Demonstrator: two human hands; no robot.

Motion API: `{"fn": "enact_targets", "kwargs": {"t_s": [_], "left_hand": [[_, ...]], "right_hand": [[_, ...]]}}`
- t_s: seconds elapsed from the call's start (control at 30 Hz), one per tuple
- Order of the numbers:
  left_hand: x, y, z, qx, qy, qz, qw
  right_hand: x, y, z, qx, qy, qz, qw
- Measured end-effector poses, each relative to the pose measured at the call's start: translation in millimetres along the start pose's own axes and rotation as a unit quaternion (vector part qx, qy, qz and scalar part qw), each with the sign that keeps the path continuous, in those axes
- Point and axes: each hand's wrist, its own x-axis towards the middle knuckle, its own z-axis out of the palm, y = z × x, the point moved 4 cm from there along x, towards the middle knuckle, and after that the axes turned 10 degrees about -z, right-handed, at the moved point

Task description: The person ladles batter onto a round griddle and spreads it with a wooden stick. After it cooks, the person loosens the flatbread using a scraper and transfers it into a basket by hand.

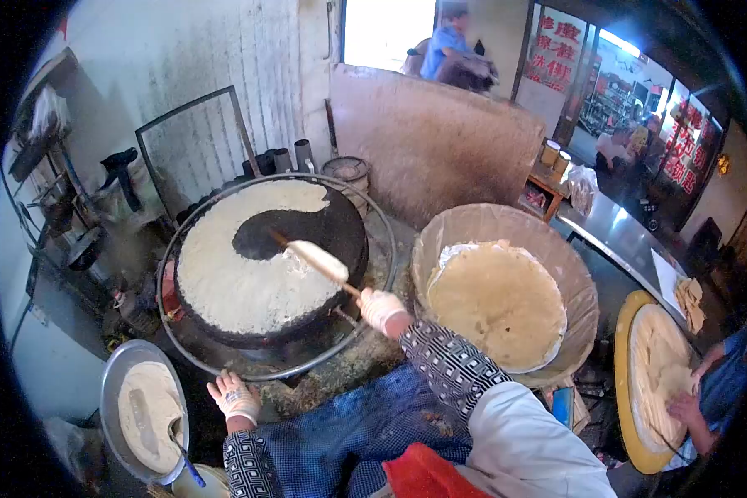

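My right hand (382, 311), in a pale glove, is closed round the handle of a wooden batter spreader (319, 261). The spreader's pale, batter-coated blade lies over the big round black griddle (340, 228). Cream-coloured batter (224, 266) covers much of the griddle, leaving a curved dark patch in the middle and along the right. My left hand (235, 397), also gloved, has its fingers spread near the metal ring (266, 375) around the griddle; whether it touches the ring I cannot tell. Left of it, a metal basin (110, 407) holds batter and a blue-handled ladle (192, 471).
At right, a lined round tub (585, 307) holds a stack of thin flatbreads (498, 303). Beyond it, a co-worker's hands (690, 402) work over flatbreads on a yellow round board (624, 390). An upright panel (432, 124) stands behind; a metal counter (614, 236) lies back right.
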Motion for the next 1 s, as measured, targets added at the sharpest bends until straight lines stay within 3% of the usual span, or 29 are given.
{"fn": "enact_targets", "kwargs": {"t_s": [0.07, 0.13, 0.17, 0.2, 0.23, 0.3, 0.37, 0.43, 0.53, 0.57, 0.63, 0.67, 0.7, 0.73, 0.77, 0.83, 0.9, 1.0], "left_hand": [[3, -2, -2, 0.012, -0.024, -0.025, 0.999], [10, -1, -1, -0.023, -0.010, -0.014, 1.000], [13, -12, 1, -0.032, -0.008, -0.022, 0.999], [21, -17, 7, -0.039, 0.021, -0.019, 0.999], [26, -25, 13, -0.043, 0.048, -0.017, 0.998], [13, -15, -21, -0.052, -0.005, -0.015, 0.999], [-4, 12, -14, -0.076, 0.056, 0.050, 0.994], [-35, 51, -20, -0.118, 0.058, 0.123, 0.984], [-60, 81, 0, -0.096, 0.140, 0.123, 0.978], [-59, 80, -4, -0.062, 0.087, 0.104, 0.989], [-61, 78, -29, -0.096, 0.101, 0.119, 0.983], [-58, 76, -37, -0.120, 0.091, 0.133, 0.980], [-57, 74, -29, -0.147, 0.178, 0.162, 0.959], [-47, 71, -3, -0.126, 0.232, 0.184, 0.947], [-53, 72, -18, -0.117, 0.126, 0.134, 0.976], [-41, 66, 3, -0.026, 0.080, 0.101, 0.991], [-34, 58, 8, -0.019, 0.050, 0.088, 0.995], [-24, 53, 10, -0.015, 0.048, 0.074, 0.996]], "right_hand": [[-19, -21, -7, 0.005, -0.038, -0.052, 0.998], [-16, 4, 17, -0.041, -0.078, -0.011, 0.996], [-11, 16, 10, -0.071, -0.087, 0.015, 0.994], [-15, -5, -28, -0.124, -0.082, -0.029, 0.988], [-5, 10, -13, -0.076, -0.014, 0.006, 0.997], [8, -2, -17, -0.024, -0.013, 0.018, 0.999], [-6, -26, -19, -0.027, -0.026, -0.027, 0.999], [-15, -39, -13, -0.045, -0.160, -0.013, 0.986], [-11, 0, -8, -0.030, -0.073, 0.082, 0.993], [-9, -4, -18, -0.045, -0.079, 0.051, 0.995], [-7, -15, -31, -0.096, -0.047, -0.001, 0.994], [-18, -30, -40, -0.164, -0.003, -0.152, 0.975], [-15, -27, -31, -0.084, -0.015, -0.099, 0.991], [-20, -24, -28, -0.091, -0.001, -0.113, 0.989], [-15, -1, 10, -0.113, 0.031, -0.107, 0.987], [1, 23, 9, -0.032, 0.011, 0.033, 0.999], [11, 10, 10, -0.004, 0.045, 0.016, 0.999], [0, -20, 1, -0.037, 0.011, -0.056, 0.998]]}}
